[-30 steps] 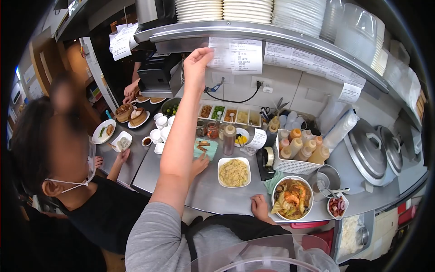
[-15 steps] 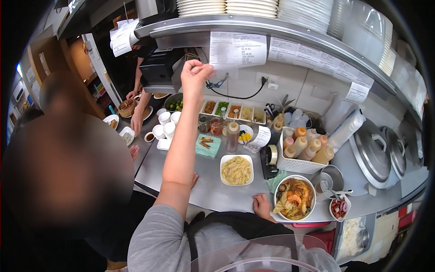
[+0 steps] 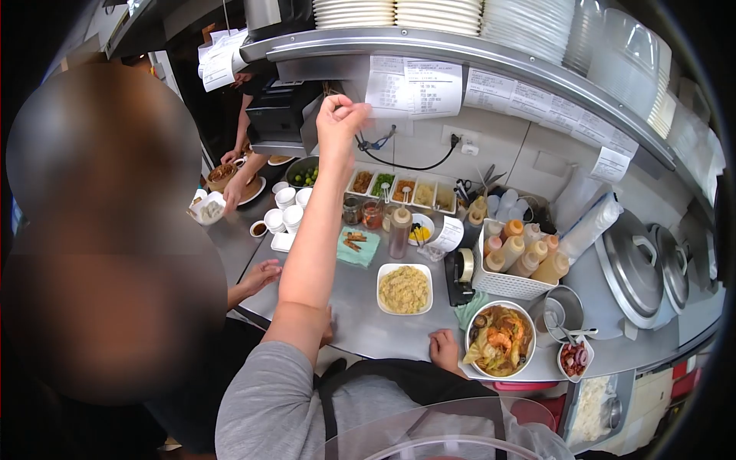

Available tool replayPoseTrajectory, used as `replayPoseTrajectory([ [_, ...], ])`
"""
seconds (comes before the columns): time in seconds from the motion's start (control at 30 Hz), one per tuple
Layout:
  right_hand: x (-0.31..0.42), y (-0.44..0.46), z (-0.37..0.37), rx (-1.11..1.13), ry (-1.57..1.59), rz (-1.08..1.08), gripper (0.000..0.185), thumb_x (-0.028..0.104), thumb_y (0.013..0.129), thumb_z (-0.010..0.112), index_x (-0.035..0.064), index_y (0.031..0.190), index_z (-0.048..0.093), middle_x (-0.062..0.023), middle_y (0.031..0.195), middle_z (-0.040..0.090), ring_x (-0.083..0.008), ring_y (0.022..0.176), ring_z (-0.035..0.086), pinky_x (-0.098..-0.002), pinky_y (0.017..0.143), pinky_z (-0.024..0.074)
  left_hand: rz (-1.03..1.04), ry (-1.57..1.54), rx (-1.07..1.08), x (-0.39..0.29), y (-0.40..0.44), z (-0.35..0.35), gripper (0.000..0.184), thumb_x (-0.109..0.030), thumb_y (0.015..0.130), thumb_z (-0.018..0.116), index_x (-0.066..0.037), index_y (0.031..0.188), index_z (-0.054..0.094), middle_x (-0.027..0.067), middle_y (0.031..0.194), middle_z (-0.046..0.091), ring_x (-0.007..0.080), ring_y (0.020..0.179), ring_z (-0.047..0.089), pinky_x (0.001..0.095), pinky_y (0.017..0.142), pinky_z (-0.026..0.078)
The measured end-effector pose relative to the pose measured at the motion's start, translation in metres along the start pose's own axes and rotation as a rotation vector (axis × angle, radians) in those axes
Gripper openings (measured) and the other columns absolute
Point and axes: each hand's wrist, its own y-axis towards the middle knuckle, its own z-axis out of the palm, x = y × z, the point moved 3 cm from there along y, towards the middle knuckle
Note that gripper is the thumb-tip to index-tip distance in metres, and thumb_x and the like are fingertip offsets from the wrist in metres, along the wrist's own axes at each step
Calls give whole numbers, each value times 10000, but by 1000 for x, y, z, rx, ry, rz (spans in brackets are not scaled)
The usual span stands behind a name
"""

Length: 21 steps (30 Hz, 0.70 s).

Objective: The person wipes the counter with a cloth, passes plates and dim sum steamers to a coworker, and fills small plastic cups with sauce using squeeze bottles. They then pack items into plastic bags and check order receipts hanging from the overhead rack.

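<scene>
We are pinching the printed slip (image 3: 386, 86) by its corner, left hand (image 3: 337, 126) closed, under the shelf (image 3: 491, 53); a hard tug could be tearing it (our right hand (image 3: 444, 349) is resting loosely, seemingly empty, on the table (image 3: 356, 310)).

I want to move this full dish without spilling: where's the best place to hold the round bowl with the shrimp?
Probably the outer wall just under the rim, from the near left, where the right hand rests beside the round bowl. Food comes up close to the rim, so keep the grip outside; the metal pot crowds its right side.
</scene>
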Motion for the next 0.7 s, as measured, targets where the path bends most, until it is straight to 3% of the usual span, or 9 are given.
replayPoseTrajectory([
  [0.07,-1,0,1,-2,10,-2,110,3,715,524,55,804,565,-117,822,516,-317,723,537,-372,618,442,-19,42,-6,-4,6,1,229,-3,738,602,-90,839,416,94,797,602,165,729,583,306,673,455],
  [0.1,-1,0,1,-6,11,-2,110,3,715,524,55,804,565,-117,822,516,-317,723,537,-372,618,442,-18,3,-23,-5,8,5,224,-30,736,604,-90,835,413,11,702,545,77,619,501,219,562,395],
  [0.47,-2,0,0,-15,22,-12,104,9,717,526,51,805,564,-124,826,515,-317,732,536,-370,629,442,-4,-74,28,-18,30,18,201,-57,759,583,-95,848,407,15,733,564,64,628,500,212,560,372],
  [0.7,0,2,0,2,20,10,95,13,721,527,50,796,574,-122,831,520,-314,724,541,-361,625,447,88,296,102,-10,24,4,103,48,709,592,-18,779,554,48,783,595,97,713,555,201,649,420],
])
